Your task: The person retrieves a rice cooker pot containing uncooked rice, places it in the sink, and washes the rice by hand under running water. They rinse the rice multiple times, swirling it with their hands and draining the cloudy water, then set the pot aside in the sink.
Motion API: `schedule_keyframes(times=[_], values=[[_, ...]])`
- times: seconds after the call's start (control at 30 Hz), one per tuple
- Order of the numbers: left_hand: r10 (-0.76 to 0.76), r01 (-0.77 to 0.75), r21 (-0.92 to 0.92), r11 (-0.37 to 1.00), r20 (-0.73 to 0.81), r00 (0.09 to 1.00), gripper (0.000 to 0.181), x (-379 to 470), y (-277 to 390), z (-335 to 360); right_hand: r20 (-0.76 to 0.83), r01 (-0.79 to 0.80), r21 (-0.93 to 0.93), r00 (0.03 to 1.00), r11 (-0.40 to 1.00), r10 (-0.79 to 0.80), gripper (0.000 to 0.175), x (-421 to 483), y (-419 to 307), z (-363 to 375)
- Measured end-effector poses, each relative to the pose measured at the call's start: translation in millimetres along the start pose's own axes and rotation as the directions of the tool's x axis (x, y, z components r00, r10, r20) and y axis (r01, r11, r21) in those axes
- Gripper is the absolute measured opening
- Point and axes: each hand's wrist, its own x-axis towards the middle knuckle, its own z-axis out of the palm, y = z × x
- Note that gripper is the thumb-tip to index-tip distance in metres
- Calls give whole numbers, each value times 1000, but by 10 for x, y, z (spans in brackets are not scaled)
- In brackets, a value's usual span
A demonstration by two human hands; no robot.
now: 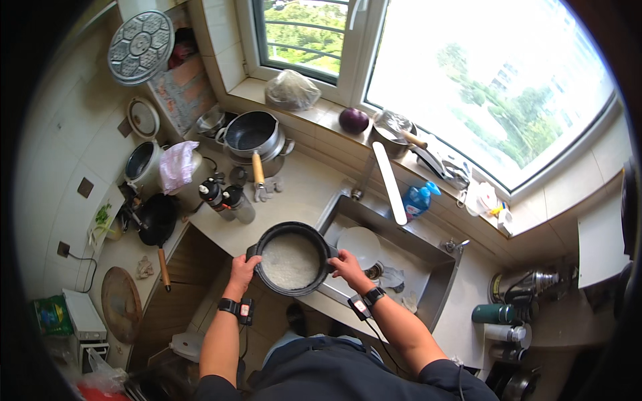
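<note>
A dark round pot [292, 222] holds a whitish, grainy content that looks like rice in cloudy water [291, 260]. My left hand [243, 270] grips the pot's left handle, and my right hand [347, 267] grips the handle on the right. The pot is held level over the counter's front edge, just left of the steel sink [436, 290]. A pale round plate or lid [359, 246] lies in the sink, with a grey cloth [392, 278] near the drain strainer [373, 271]. My fingertips' undersides are hidden.
Two spray-topped bottles [239, 204] stand behind the pot on the left. Further back is a saucepan [251, 131] with a wooden handle. A black wok [158, 219] sits on the left counter. The faucet [357, 193] and a blue bottle [417, 201] are behind the sink.
</note>
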Motion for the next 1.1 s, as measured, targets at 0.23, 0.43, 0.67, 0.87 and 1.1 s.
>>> schedule_keyframes(times=[0.23,0.43,0.67,0.87,1.1], values=[[5,2,105,994,-67,998,18,-9,-7,23,36,14,12,999,1000,-14,29,128,81,60],[7,-4,66,998,-39,999,17,-64,-21,3,43,185,-156,983,970,-180,41,157,121,52],[60,-71,148,987,75,995,34,-40,-121,-248,160,281,65,944,957,-288,69,183,118,210],[191,-392,421,818,445,875,134,107,-189,-661,389,339,-29,870,940,-302,91,357,73,187],[472,-647,67,760,628,619,157,712,-448,-674,635,582,-222,695,783,-337,154,687,118,121]])
